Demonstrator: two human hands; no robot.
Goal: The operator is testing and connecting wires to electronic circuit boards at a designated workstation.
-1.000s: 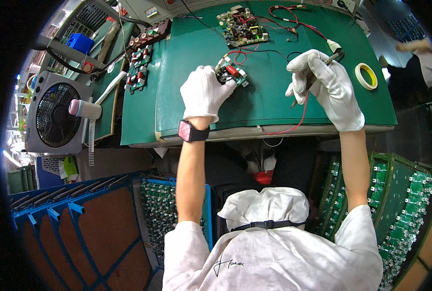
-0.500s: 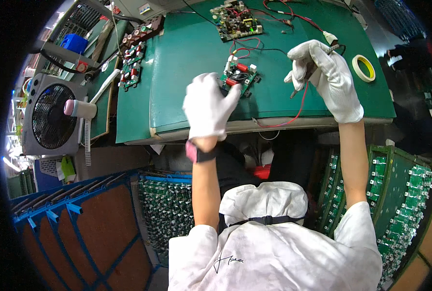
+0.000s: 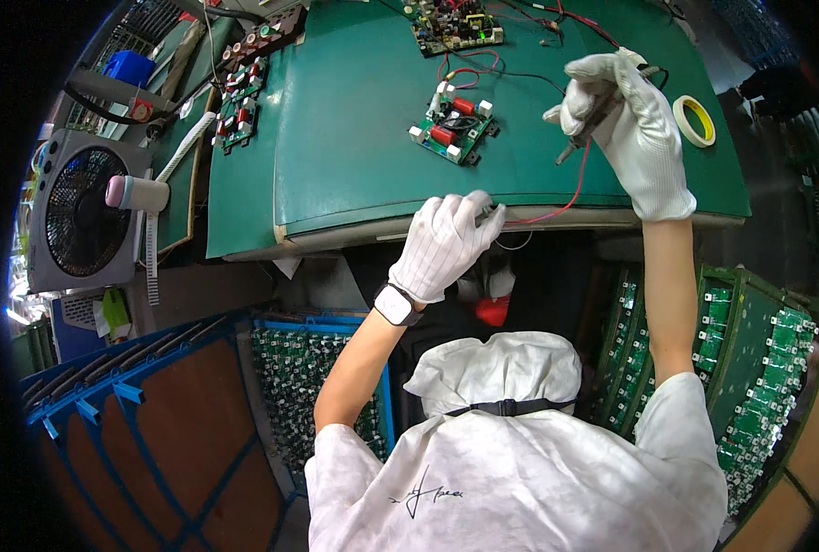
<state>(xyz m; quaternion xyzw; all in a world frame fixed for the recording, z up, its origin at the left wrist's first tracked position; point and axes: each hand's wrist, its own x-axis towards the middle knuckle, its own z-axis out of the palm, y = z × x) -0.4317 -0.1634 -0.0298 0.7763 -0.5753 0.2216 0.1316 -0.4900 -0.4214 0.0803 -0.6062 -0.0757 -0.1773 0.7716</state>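
My gloved left hand is at the table's front edge, thumb and fingers pinched on the end of a thin red wire; the tip itself is mostly hidden. Over the right side of the table, my gloved right hand is closed around a grey pen-like probe, its tip pointing down and left. The red wire rises to this hand. Between and beyond the hands lies a small green circuit board with red cylindrical parts and white blocks, touched by neither hand.
A larger circuit board with red and black leads sits at the back. Tape roll lies right; more boards lie left. A fan stands at far left. Racks of boards flank me.
My left hand has left the small board and come down to the table edge, now pinching the red wire's end. My right hand still holds the probe. The view has shifted slightly.
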